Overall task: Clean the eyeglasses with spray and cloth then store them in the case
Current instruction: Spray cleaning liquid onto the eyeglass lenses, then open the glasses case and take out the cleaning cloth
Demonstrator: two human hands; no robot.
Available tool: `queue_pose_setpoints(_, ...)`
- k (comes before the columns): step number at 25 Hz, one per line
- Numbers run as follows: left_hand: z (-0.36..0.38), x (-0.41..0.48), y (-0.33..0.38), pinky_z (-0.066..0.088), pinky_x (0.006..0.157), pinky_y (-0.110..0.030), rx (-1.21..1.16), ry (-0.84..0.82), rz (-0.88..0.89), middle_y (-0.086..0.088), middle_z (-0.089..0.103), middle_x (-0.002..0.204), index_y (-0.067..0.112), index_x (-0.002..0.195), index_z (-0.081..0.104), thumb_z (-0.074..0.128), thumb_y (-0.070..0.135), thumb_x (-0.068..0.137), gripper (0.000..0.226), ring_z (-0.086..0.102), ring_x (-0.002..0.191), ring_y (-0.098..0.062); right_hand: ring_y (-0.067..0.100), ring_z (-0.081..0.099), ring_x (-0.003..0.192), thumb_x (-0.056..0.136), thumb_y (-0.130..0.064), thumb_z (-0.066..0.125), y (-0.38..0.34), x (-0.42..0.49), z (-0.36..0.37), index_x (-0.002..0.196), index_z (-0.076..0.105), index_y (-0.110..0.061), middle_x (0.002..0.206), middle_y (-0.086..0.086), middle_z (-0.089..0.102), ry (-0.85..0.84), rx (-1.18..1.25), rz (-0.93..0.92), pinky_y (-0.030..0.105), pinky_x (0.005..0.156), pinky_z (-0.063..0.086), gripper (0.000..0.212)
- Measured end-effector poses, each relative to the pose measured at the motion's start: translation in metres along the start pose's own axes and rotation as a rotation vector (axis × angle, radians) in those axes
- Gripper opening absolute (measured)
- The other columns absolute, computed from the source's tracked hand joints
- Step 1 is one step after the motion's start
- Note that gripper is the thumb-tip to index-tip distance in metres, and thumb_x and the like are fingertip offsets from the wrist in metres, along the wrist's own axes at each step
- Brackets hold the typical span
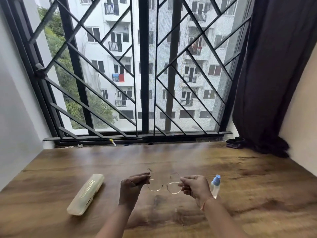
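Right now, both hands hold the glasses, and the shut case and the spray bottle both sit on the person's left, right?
Not quite. The head view shows the spray bottle on the person's right, beside the right hand. The rest stands: the left hand and right hand hold the glasses, and the shut case lies on the left.

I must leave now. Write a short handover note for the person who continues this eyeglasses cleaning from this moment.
Left hand pinches one end of the thin-rimmed round eyeglasses; right hand pinches the other end, above the wooden table.
Pale translucent plastic case lies closed left of the hands; clear spray bottle with blue cap is at their right.
Done: glasses picked up. Left: spray (if not done), wipe, store in case. No cloth in sight.
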State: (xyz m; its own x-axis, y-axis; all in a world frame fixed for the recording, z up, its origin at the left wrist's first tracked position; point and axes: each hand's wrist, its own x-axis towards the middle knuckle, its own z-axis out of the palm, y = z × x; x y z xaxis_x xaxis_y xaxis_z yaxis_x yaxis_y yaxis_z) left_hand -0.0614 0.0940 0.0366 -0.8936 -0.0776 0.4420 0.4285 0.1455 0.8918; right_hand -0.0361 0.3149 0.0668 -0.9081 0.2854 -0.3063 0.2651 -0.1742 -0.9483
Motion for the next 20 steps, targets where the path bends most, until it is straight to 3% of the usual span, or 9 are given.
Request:
queue_pose_setpoints(3,-0.003,-0.013,-0.01,0.053,0.073,-0.013,0.173,-0.072,0.018,0.039,0.064,0.082,0.034,0.083,0.072,0.072,-0.015,0.064,0.053,0.068,0.082,0.001,0.012,0.055,0.036,0.076,0.005,0.066,0.014,0.001,-0.003,0.08,0.064,0.001,0.051,0.009,0.065,0.026,-0.036,-0.01,0.018,0.036,0.044,0.006)
queue_pose_setpoints(6,-0.004,-0.021,-0.02,0.05,0.071,-0.006,0.259,-0.122,0.058,0.048,0.057,0.082,0.019,0.082,0.075,0.073,-0.016,0.063,0.04,0.065,0.08,0.009,0.013,0.054,0.037,0.076,0.009,0.064,0.025,-0.002,-0.002,0.08,0.065,0.0,0.053,0.012,0.065,0.028,-0.015,-0.009,0.019,0.036,0.043,0.01)
queue_pose_setpoints(9,-0.006,-0.026,-0.032,0.05,0.071,-0.006,0.304,-0.175,0.095,0.052,0.054,0.086,0.012,0.083,0.075,0.072,-0.016,0.064,0.033,0.064,0.081,0.012,0.014,0.054,0.039,0.075,0.013,0.063,0.032,-0.005,-0.003,0.083,0.064,-0.001,0.053,0.012,0.065,0.041,-0.038,-0.02,0.018,0.035,0.043,0.016)
queue_pose_setpoints(14,-0.011,-0.032,-0.042,0.047,0.076,-0.003,0.351,-0.247,0.203,0.056,0.047,0.094,0.017,0.086,0.073,0.074,0.0,0.061,0.03,0.058,0.086,0.02,0.011,0.05,0.033,0.071,0.015,0.065,0.04,-0.007,-0.005,0.091,0.063,0.003,0.049,0.011,0.064,0.053,-0.072,-0.022,0.017,0.032,0.039,0.023)
queue_pose_setpoints(20,-0.011,-0.037,-0.049,0.047,0.075,-0.003,0.348,-0.262,0.201,0.056,0.047,0.095,0.021,0.089,0.072,0.073,0.001,0.06,0.036,0.058,0.085,0.02,0.01,0.047,0.03,0.07,0.015,0.066,0.041,-0.01,-0.007,0.091,0.064,0.004,0.046,0.009,0.061,0.045,-0.081,-0.025,0.015,0.03,0.036,0.024)
